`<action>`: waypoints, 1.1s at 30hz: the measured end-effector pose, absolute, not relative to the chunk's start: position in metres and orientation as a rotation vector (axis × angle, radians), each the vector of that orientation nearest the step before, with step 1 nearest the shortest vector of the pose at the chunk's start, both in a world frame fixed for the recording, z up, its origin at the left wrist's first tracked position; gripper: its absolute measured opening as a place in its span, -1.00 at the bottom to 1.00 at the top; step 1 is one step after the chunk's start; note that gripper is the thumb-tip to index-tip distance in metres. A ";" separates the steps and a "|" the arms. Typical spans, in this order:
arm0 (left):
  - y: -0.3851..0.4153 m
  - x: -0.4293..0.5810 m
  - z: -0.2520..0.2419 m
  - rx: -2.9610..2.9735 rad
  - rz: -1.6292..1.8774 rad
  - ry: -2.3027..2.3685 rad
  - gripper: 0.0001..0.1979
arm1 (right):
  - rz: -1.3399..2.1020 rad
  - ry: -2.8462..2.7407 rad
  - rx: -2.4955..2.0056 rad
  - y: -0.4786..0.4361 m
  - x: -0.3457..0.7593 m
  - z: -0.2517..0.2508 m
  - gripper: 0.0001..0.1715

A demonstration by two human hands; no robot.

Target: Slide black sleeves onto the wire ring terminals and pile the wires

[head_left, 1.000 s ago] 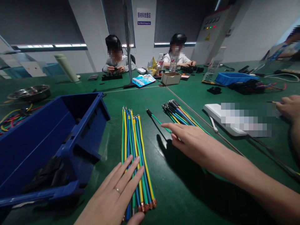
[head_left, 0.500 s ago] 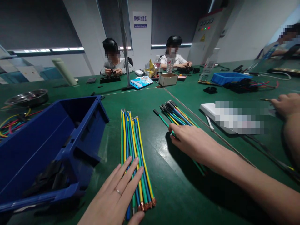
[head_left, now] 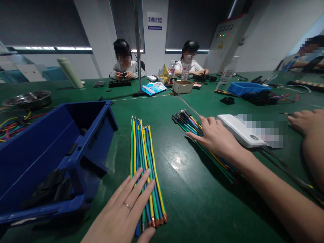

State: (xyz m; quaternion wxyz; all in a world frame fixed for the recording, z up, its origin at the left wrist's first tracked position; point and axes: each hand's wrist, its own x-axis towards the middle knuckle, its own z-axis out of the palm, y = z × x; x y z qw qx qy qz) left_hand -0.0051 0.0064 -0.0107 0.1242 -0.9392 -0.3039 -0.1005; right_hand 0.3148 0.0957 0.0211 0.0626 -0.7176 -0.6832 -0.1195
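A row of green, blue and yellow wires [head_left: 141, 148] with copper ends lies side by side on the green table. My left hand [head_left: 124, 209] lies flat on its near end, fingers stretched out, a ring on one finger. My right hand [head_left: 216, 138] rests open on a second bundle of wires [head_left: 186, 119] with black sleeved tips, further right. Its fingers are spread over the wires and the thumb points up. Nothing is gripped in either hand.
A tilted blue bin [head_left: 83, 104] with black parts stands at the left. A white device [head_left: 238, 130] lies right of my right hand. Another person's hand [head_left: 306, 119] rests at the right edge. Loose wires [head_left: 10, 126], a steel bowl [head_left: 26, 98] and seated people are farther off.
My right hand has swept the single green wire to the right into the sleeved bundle and now lies on that bundle. My left hand has stayed on the row of wires.
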 end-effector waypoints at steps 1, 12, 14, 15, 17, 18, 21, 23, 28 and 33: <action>0.007 -0.005 -0.011 -2.739 -0.300 -0.891 -0.40 | -0.322 -2.056 -2.176 0.099 0.320 0.017 -0.08; 0.007 -0.007 -0.010 -2.772 -0.403 -0.893 -0.40 | -0.114 -2.093 -2.179 0.111 0.325 0.017 -0.47; 0.008 -0.008 -0.016 -2.770 -0.483 -0.889 -0.40 | -0.111 -2.112 -2.170 0.110 0.324 0.020 -0.49; 0.008 -0.008 -0.019 -2.769 -0.530 -0.899 -0.39 | -0.109 -2.120 -2.167 0.110 0.323 0.021 -0.50; 0.009 -0.009 -0.020 -2.782 -0.578 -0.905 -0.39 | -0.099 -2.131 -2.158 0.110 0.324 0.022 -0.52; 0.009 -0.009 -0.019 -2.795 -0.547 -0.921 -0.40 | -0.095 -2.132 -2.154 0.110 0.324 0.022 -0.52; 0.007 -0.006 -0.008 -2.795 -0.371 -0.939 -0.40 | -0.091 -2.118 -2.147 0.109 0.327 0.021 -0.47; 0.006 -0.003 -0.001 -2.778 -0.319 -0.918 -0.39 | -0.104 -2.101 -2.150 0.109 0.329 0.019 -0.39; 0.006 -0.002 0.001 -2.816 -0.238 -0.915 -0.36 | -0.190 -2.063 -2.131 0.108 0.331 0.015 -0.17; 0.003 -0.005 0.003 -2.898 -0.194 -0.966 -0.34 | -0.346 -2.140 -1.751 0.093 0.304 0.032 -0.26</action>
